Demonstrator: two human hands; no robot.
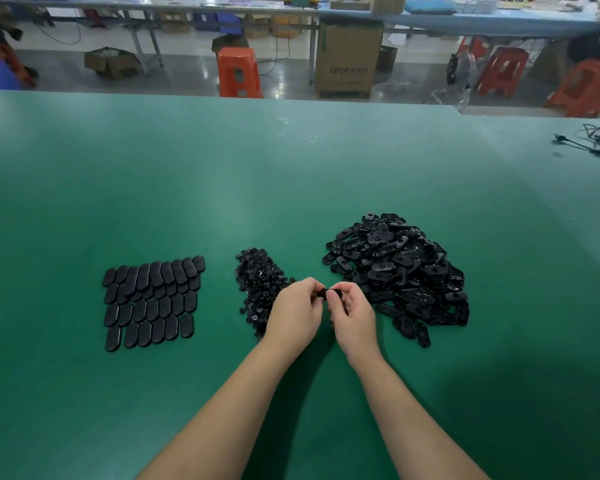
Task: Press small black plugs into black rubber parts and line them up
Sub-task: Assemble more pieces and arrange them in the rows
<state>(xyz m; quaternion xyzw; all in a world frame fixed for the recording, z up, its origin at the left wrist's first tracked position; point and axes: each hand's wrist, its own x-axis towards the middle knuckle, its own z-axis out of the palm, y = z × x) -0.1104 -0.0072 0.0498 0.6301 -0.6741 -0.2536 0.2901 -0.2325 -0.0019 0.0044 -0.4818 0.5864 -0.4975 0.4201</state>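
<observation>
Hands' (297, 311) (352, 315) grip pinches rubber part (330, 293) between fingertips.

Green table (291, 161), orange stools (239, 72) beyond

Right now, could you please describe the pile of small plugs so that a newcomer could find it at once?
On the green table, look just beyond the left hand. The plug pile lies between the neat rows of finished parts and the big heap of rubber parts. Its pieces are the tiniest.

Left hand (297, 315) and right hand (352, 315) pinching one black rubber part (330, 293), plug pile (258, 285) left, parts heap (400, 271) right
</observation>
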